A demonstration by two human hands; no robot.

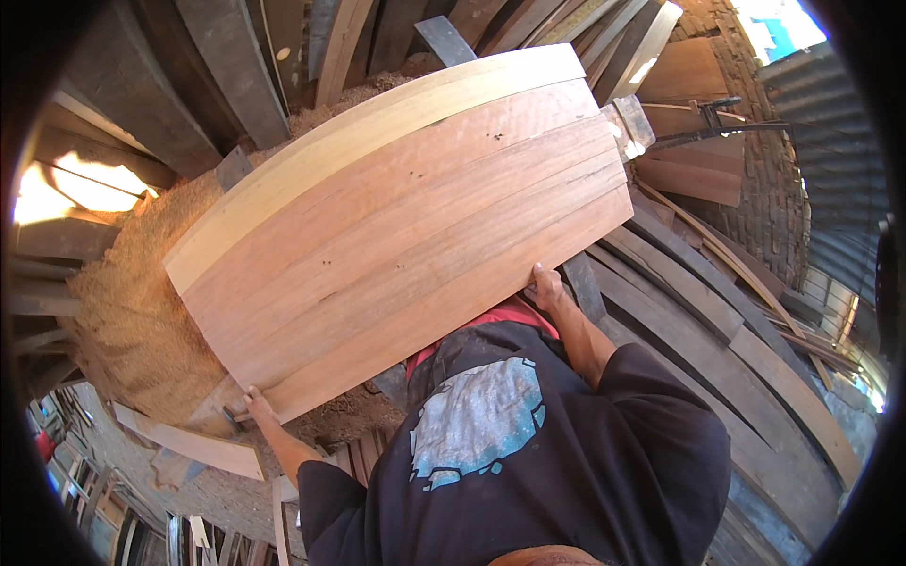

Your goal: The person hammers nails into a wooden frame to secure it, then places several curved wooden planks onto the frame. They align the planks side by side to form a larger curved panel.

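Observation:
A wide wooden panel (406, 212) of several boards set edge to edge lies across the space before me. Its far strip is pale yellow, the other boards pinkish brown with a few small dark marks. My left hand (261, 407) grips the panel's near left corner. Beside that hand is a small dark metal piece, too small to name. On the near edge, toward the right, my right hand (545, 287) holds on with the thumb up at the edge. The fingers of both hands are partly hidden by the panel.
Sawdust (132, 321) is heaped on the left. Dark planks (226, 57) stand beyond the panel, and more long planks (736, 406) are stacked at my right. A block (629, 127) touches the panel's right end. One pale board (193, 441) lies at lower left.

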